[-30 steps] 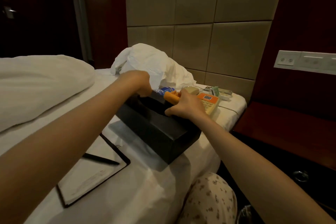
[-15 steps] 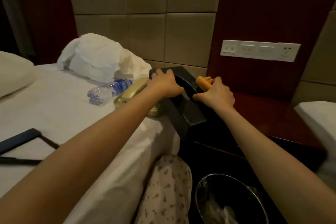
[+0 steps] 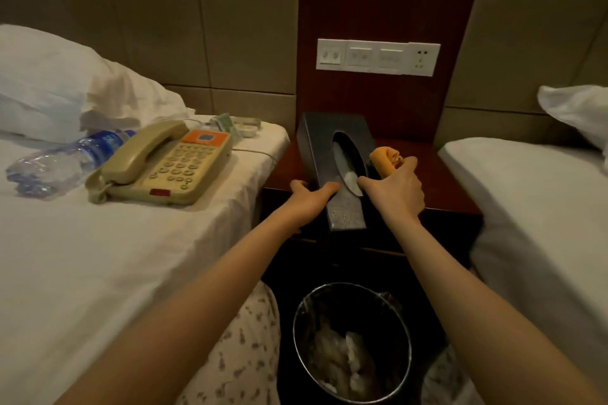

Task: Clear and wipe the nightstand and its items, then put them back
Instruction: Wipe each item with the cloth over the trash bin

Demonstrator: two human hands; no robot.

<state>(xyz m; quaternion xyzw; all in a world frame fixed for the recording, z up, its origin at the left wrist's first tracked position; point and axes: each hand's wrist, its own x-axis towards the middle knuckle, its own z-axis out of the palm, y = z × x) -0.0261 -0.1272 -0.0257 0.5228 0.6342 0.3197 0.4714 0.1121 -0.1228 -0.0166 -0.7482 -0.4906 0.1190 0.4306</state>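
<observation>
A black tissue box [image 3: 324,138] with an oval slot stands on the dark red nightstand [image 3: 441,187] between two beds. My left hand [image 3: 307,199] grips its near left edge. On its near right side my right hand [image 3: 396,194] holds the box while clutching a rolled orange cloth [image 3: 383,159]. A beige telephone [image 3: 164,163], a clear water bottle [image 3: 62,159] and a small tray of sachets [image 3: 240,125] lie on the left bed.
A metal waste bin [image 3: 352,342] with crumpled tissue stands on the floor below the nightstand. White pillows [image 3: 59,89] lie at the head of the left bed. A white switch panel [image 3: 378,57] is on the wall. A second bed [image 3: 533,207] is at the right.
Both hands carried the tissue box off the left bed, rightward, and set it on the nightstand. The view swung right with them.
</observation>
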